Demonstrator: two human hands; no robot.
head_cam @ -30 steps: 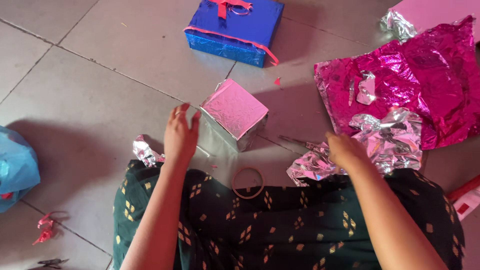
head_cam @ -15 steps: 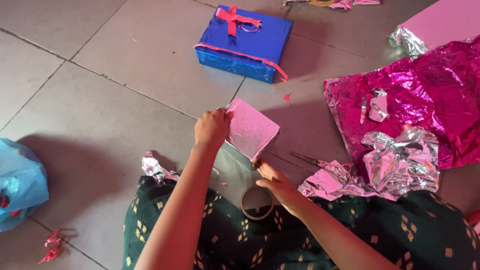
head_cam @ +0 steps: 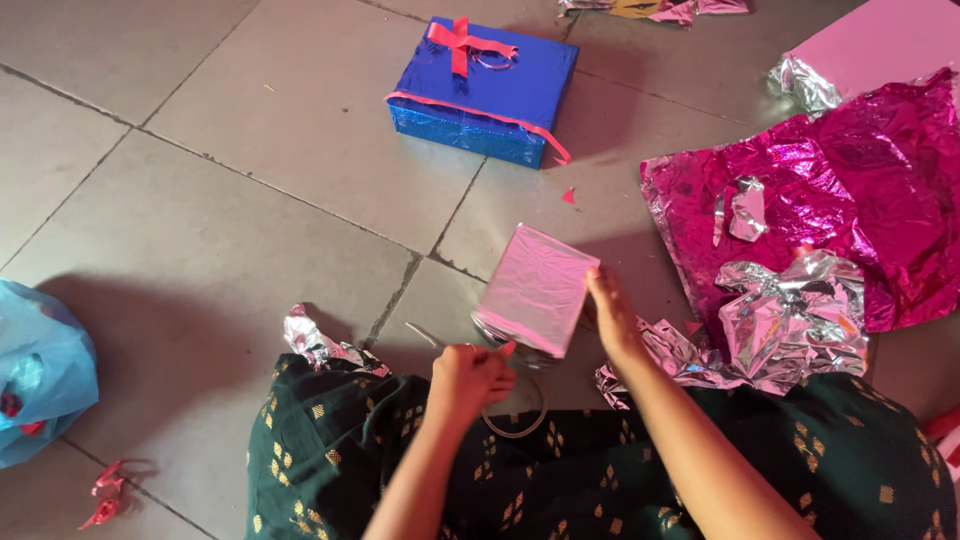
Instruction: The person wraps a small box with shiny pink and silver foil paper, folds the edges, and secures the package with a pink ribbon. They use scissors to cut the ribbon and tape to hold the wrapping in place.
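The left hand (head_cam: 470, 378) is closed into a loose fist at the near lower edge of a small cube-shaped box wrapped in pale pink foil (head_cam: 537, 290), fingertips pinched together on that edge, apparently propping the box from below so it tilts up off the floor. The right hand (head_cam: 612, 318) lies flat and open against the box's right side, fingers pointing up along the edge; pressing from that side seems to steady the box against the left hand's grip, so the two hands share the hold between them. The box sits just in front of the person's lap, its broad pink face turned up toward the camera.

Directly beneath the left hand, a ring-shaped roll of clear tape (head_cam: 515, 415) rests at the hem of the dark green patterned cloth (head_cam: 600, 470) over the person's legs, kept within easy reach. To the right, crumpled silver foil scraps (head_cam: 790, 320) lie heaped beside a wide sheet of magenta foil wrapping paper (head_cam: 850, 190) spread on the grey tiled floor (head_cam: 200, 200), likely the stock being cut from. Farther off, a flat box wrapped in blue foil with a red ribbon bow (head_cam: 485, 85) stands apart, looking finished. A blue plastic bag (head_cam: 35, 370) sits at the far left, and a small silver foil scrap (head_cam: 310, 340) lies near the left knee.
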